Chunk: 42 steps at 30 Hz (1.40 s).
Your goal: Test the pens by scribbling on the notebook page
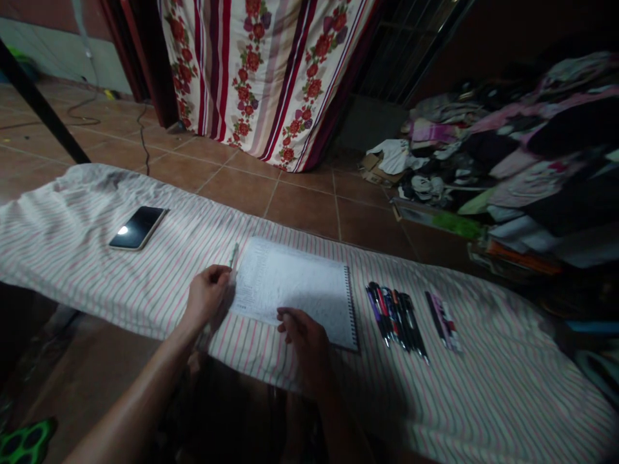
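A spiral notebook (304,283) lies on the striped cloth, its page faintly marked and its coil on the right side. At its left edge, my left hand (210,289) is closed, with thumb and fingers pinching a slim pale pen (234,254) that points up and away. Over the notebook's near edge rests my right hand (302,330), fingers loosely bent and slightly apart, with nothing visible in them. Right of the coil lies a row of several pens (396,319) in dark, purple and red colours.
A phone (138,227) lies at the left of the striped cloth (193,238). Further right are a dark pen and pink-and-white items (443,321). Beyond the table are a floral curtain (271,77), a tiled floor and a heap of clothes (517,142).
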Available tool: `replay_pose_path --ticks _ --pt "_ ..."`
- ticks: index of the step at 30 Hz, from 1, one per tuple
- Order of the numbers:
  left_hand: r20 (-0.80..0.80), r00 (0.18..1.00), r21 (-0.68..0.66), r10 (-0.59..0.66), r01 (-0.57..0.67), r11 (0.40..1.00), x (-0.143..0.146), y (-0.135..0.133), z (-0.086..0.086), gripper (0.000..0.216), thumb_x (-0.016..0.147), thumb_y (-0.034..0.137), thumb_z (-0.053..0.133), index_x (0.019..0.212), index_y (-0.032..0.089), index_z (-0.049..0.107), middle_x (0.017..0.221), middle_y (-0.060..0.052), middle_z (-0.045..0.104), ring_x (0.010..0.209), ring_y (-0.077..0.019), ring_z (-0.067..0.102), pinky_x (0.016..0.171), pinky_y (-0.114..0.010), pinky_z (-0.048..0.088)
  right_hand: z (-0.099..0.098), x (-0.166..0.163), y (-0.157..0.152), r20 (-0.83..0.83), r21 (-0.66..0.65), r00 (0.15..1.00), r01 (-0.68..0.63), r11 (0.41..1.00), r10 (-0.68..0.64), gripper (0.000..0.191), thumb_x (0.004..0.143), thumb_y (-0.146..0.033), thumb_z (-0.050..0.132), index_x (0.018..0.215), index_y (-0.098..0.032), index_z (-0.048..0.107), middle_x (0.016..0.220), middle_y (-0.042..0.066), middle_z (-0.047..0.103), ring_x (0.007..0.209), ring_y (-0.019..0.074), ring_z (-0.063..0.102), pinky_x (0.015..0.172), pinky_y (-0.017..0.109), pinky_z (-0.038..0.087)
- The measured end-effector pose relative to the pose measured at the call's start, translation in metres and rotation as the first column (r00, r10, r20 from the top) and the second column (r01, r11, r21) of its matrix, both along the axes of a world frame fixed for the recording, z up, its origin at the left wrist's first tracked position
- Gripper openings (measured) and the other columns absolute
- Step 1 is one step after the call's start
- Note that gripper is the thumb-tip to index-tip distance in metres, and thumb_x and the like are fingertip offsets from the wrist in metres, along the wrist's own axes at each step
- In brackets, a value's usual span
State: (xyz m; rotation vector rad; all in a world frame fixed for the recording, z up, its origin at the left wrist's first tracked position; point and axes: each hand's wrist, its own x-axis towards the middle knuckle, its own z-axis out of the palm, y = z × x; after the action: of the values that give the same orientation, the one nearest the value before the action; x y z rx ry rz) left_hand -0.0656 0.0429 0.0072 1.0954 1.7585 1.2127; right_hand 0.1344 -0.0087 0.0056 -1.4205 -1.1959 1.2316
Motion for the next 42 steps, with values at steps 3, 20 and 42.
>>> replay_pose_path --ticks 3,20,42 --pt "0.581 0.814 -0.008 -0.014 0.023 1.000 0.017 -0.006 0.009 0.024 0.061 0.027 0.070 0.079 0.013 0.063 0.063 0.002 0.055 0.050 -0.0071 0.046 0.047 -0.020 0.035 0.006 -0.001 0.003 -0.005 0.020 1.000 0.007 1.000 -0.007 0.029 0.075 -0.039 0.058 0.092 -0.018 0.065 0.078 0.005 0.068 0.063 0.0151 0.062 0.050 0.024 0.047" --pt "0.954 0.257 0.064 -0.155 0.328 0.942 0.076 -0.032 0.023 0.023 0.067 0.011 0.070 0.090 0.011 0.065 0.078 -0.002 0.062 0.064 -0.0060 0.057 0.052 -0.011 0.044 0.014 -0.006 0.004 0.309 0.460 0.951 -0.124 0.879 -0.027 0.020 0.079 -0.018 0.058 0.098 -0.023 0.061 0.085 0.001 0.060 0.079 0.0139 0.059 0.068 0.025 0.050" --pt "0.917 0.399 -0.065 -0.011 0.176 0.982 0.085 -0.031 0.027 0.009 0.070 0.001 0.064 0.075 0.009 0.065 0.068 -0.005 0.069 0.071 -0.0163 0.069 0.067 -0.020 0.056 0.010 0.008 0.014 -0.385 0.004 0.891 0.262 0.965 -0.240 0.030 0.070 -0.039 0.067 0.091 -0.018 0.064 0.074 0.001 0.066 0.067 0.0120 0.059 0.058 0.023 0.045"
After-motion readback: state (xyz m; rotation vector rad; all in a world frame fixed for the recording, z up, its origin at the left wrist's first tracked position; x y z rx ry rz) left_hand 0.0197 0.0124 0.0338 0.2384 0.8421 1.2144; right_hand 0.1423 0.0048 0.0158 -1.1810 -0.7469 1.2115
